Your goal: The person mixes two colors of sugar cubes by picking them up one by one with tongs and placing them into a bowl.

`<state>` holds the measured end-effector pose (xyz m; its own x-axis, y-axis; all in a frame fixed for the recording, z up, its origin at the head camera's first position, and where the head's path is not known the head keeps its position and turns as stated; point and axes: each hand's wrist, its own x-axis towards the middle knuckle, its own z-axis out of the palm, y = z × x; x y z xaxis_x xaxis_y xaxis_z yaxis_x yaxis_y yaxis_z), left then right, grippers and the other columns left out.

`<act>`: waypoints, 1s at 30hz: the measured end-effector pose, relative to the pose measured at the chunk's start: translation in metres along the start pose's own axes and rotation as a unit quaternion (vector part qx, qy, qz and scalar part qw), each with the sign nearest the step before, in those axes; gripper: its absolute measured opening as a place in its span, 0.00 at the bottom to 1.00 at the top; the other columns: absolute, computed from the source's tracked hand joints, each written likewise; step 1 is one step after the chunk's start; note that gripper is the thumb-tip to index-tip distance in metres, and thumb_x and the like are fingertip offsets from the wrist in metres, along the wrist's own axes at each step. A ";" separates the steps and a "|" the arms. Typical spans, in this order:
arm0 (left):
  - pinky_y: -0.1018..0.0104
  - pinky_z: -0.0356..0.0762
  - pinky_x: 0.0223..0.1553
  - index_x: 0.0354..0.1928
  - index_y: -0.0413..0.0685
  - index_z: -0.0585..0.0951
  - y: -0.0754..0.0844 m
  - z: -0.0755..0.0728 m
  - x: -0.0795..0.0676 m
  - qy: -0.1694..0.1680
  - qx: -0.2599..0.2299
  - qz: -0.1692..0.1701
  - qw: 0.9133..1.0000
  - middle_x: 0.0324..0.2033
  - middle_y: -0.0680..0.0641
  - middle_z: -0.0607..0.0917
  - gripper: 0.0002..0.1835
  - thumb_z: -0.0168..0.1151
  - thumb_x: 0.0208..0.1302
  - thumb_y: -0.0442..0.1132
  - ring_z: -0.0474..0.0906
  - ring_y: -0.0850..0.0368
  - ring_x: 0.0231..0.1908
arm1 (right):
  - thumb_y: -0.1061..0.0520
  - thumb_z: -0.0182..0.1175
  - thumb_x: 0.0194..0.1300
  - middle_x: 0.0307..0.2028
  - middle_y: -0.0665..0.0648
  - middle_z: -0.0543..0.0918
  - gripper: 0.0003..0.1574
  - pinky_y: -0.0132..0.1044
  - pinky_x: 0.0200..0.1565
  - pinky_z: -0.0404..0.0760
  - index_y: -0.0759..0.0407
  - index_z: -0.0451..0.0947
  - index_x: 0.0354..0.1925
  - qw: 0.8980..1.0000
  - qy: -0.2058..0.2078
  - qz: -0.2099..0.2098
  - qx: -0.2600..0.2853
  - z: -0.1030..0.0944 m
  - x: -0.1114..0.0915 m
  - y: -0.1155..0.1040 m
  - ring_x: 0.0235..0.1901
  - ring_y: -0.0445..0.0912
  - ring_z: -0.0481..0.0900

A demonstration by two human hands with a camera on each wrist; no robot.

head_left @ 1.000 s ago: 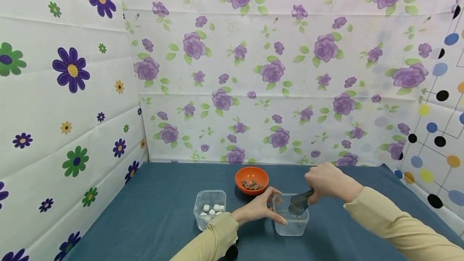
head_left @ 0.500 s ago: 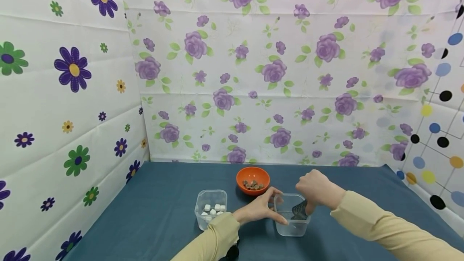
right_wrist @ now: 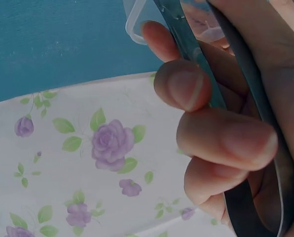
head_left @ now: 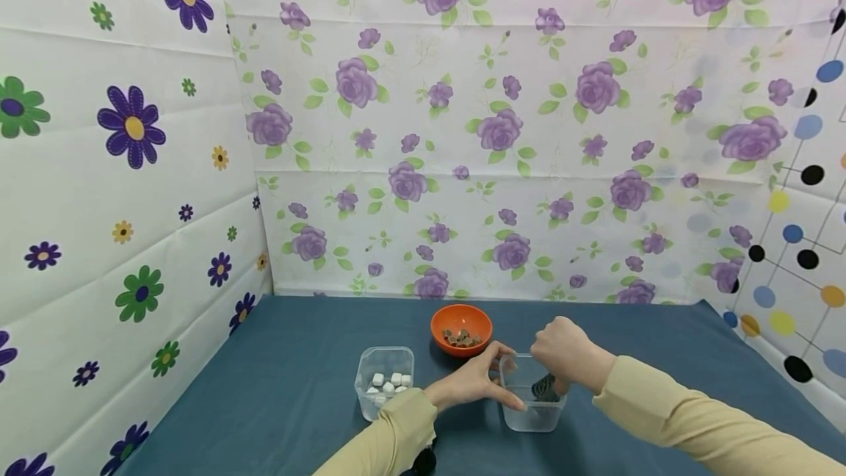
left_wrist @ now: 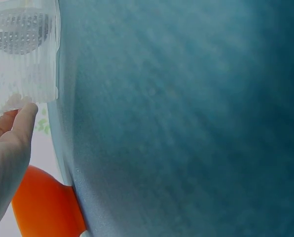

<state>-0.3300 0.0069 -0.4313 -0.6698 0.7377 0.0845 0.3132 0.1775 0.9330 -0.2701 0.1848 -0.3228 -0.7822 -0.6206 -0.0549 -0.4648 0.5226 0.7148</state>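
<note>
Bowl (head_left: 460, 317) of brown pieces (head_left: 462, 339) just beyond the left hand (head_left: 472, 380)

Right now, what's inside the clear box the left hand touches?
The dark end of the tongs is inside the box. The right hand covers its far right corner; what's under the tongs is hidden.
</note>
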 end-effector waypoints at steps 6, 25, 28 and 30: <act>0.66 0.70 0.42 0.56 0.60 0.65 0.001 0.001 0.000 0.002 -0.003 0.000 1.000 0.50 0.50 0.73 0.30 0.68 0.52 0.44 0.67 0.52 0.50 | 0.41 0.72 0.36 0.09 0.49 0.63 0.25 0.32 0.16 0.67 0.51 0.67 0.11 1.000 0.000 -0.009 -0.008 0.002 -0.002 -0.001 0.10 0.41 0.62; 0.64 0.70 0.41 0.56 0.59 0.65 0.000 0.002 -0.001 0.004 -0.006 -0.007 1.000 0.51 0.49 0.72 0.29 0.66 0.53 0.41 0.66 0.52 0.50 | 0.40 0.70 0.40 0.08 0.43 0.58 0.28 0.32 0.15 0.58 0.46 0.63 0.07 0.981 0.078 0.001 0.180 0.020 -0.025 0.030 0.09 0.37 0.55; 0.64 0.70 0.41 0.56 0.59 0.65 0.000 0.002 -0.001 0.003 -0.009 -0.005 1.000 0.51 0.49 0.72 0.29 0.67 0.53 0.42 0.66 0.51 0.50 | 0.40 0.70 0.42 0.07 0.41 0.57 0.26 0.31 0.14 0.54 0.44 0.64 0.07 0.968 0.107 -0.002 0.229 0.029 -0.031 0.036 0.08 0.36 0.53; 0.64 0.70 0.41 0.57 0.58 0.65 0.001 0.001 -0.001 0.001 -0.011 -0.004 1.000 0.51 0.49 0.72 0.30 0.67 0.53 0.42 0.66 0.50 0.51 | 0.40 0.69 0.43 0.08 0.40 0.57 0.24 0.30 0.14 0.53 0.43 0.66 0.08 0.956 0.117 -0.003 0.268 0.035 -0.036 0.040 0.09 0.35 0.53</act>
<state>-0.3285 0.0075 -0.4313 -0.6739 0.7346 0.0787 0.2940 0.1689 0.9408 -0.2757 0.2486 -0.3165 -0.6934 -0.7057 0.1452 -0.6640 0.7042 0.2517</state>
